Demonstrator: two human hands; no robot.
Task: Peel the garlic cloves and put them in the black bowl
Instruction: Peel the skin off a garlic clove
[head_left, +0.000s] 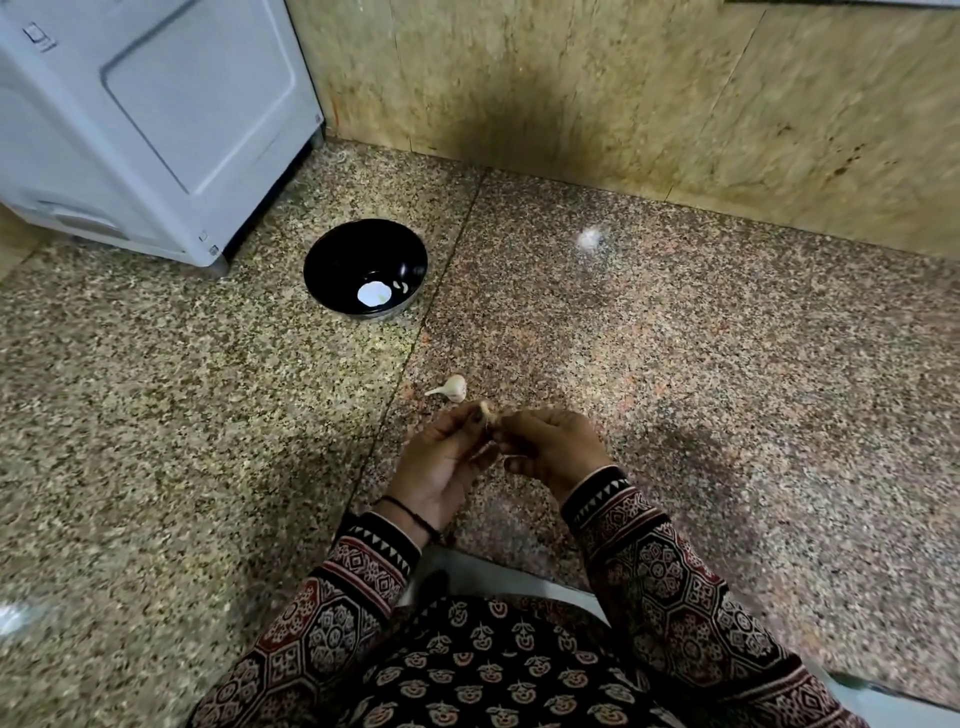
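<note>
The left hand (441, 462) and right hand (553, 444) are pinching a small pale garlic clove (486, 408) (grips narrow); a round black bowl (332, 260) is sitting well beyond.

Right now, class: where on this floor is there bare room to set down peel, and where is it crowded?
Free: the wide floor right of the right hand, up to the wall; also the stretch left of the left hand, short of the black bowl. Crowded: just ahead of the hands, where the garlic bulb lies near the clove both hands pinch.
</note>
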